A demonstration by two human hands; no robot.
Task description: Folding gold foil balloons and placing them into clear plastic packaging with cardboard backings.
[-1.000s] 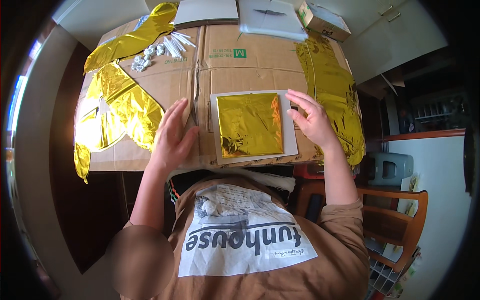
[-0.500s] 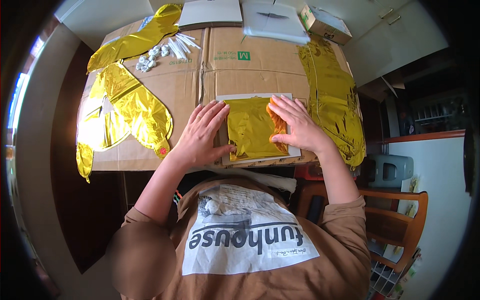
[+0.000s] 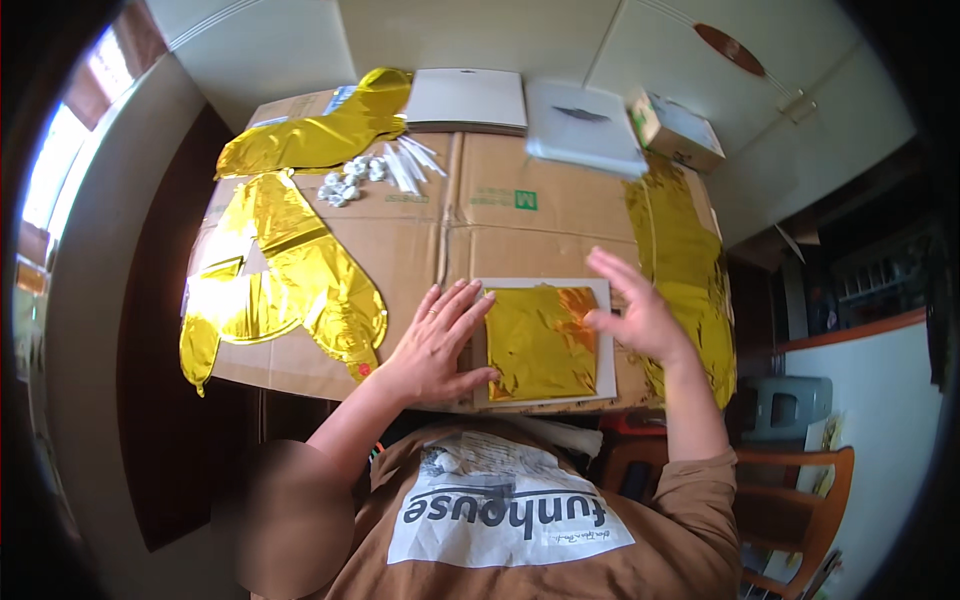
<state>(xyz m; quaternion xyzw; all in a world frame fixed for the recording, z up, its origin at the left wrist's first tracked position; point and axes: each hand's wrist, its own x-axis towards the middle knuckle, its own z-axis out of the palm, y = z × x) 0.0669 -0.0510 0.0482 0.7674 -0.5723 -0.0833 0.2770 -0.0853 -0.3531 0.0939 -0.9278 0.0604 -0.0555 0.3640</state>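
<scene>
A gold foil balloon, folded into a flat square [image 3: 535, 345], lies on a white card [image 3: 607, 385] near the table's front edge. My left hand [image 3: 440, 345] rests flat at the left side of the square, fingers stretched out and thumb at its lower left corner. Raised beside the right edge is my right hand [image 3: 640, 315], fingers extended and thumb apart, holding nothing. An orange-looking reflection shows on the foil near that hand.
At the left lie an unfolded gold foil balloon [image 3: 300, 265] and another gold foil piece [image 3: 310, 140]. White sticks [image 3: 410, 165] and small white bundles [image 3: 345, 185] sit beside them. A white card stack [image 3: 465, 97], clear bags [image 3: 585, 125] and a small box [image 3: 680, 135] stand behind; gold foil [image 3: 685, 270] lies right.
My right hand has lifted off the folded foil and moved slightly right. The foil's right edge now lies flatter. The left hand stays at its side; the whole view has shifted.
</scene>
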